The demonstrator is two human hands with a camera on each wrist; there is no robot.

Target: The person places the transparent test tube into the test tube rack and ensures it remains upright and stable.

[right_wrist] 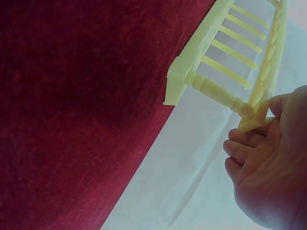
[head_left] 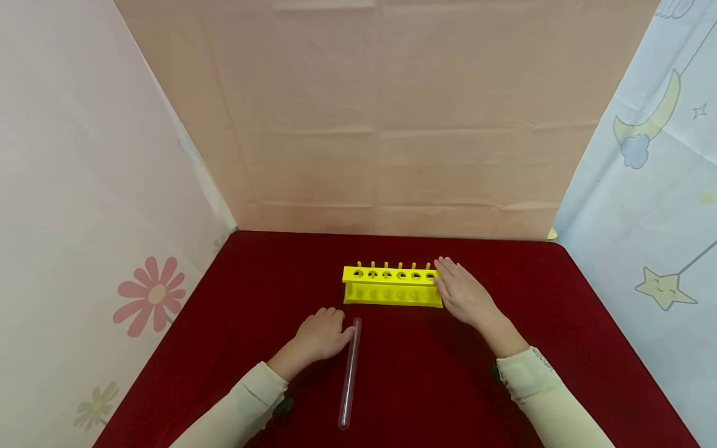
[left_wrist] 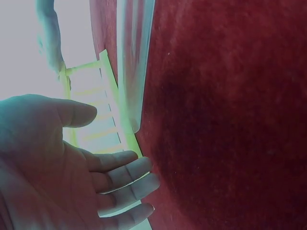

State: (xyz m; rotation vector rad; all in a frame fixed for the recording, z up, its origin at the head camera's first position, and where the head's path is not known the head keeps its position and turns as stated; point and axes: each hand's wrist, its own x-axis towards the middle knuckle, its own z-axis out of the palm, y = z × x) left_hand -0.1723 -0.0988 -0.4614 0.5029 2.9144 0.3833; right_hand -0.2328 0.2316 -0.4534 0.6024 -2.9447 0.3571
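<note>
A yellow test tube rack (head_left: 392, 295) stands upright on the table, with a row of round holes in its top bar and a row of pegs behind. At its right end my right hand (head_left: 462, 292) grips the corner of the top bar; the right wrist view shows the thumb (right_wrist: 278, 103) on one side and fingers on the other. A clear glass test tube (head_left: 350, 373) lies lengthwise in front of the rack. Beside it, my left hand (head_left: 322, 335) has its fingers loosely extended and holds nothing; the thumb tip is right at the tube's far end.
Dark red cloth (head_left: 269, 292) covers the table. A tan paper backdrop (head_left: 375, 124) rises behind it, and patterned white sheets hang at the left (head_left: 67, 218) and right (head_left: 633, 211) sides.
</note>
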